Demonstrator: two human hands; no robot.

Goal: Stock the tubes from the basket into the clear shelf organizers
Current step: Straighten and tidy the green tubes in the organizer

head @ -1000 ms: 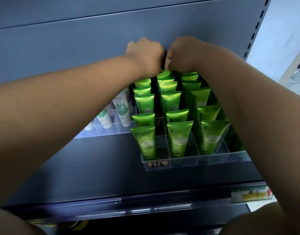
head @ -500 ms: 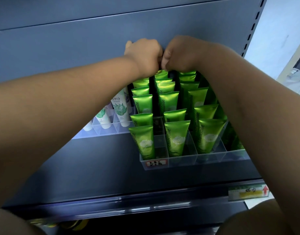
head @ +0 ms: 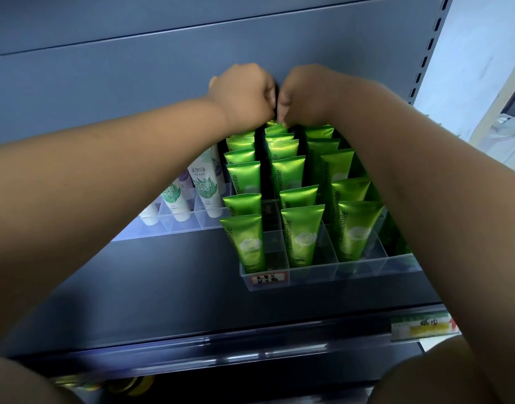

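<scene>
Head view: at the rear of the organizer [head: 323, 272], the right hand [head: 305, 94] pinches the rearmost tube [head: 275, 128] by its crimp. The left hand [head: 244, 94] is curled beside it, its hold unclear. Seat the tube upright in the middle lane.

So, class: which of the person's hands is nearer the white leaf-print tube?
Left. The left hand is up and to the right of the white leaf-print tube, over the rearmost green tubes; the right hand is close beside it, farther to the right.
</scene>
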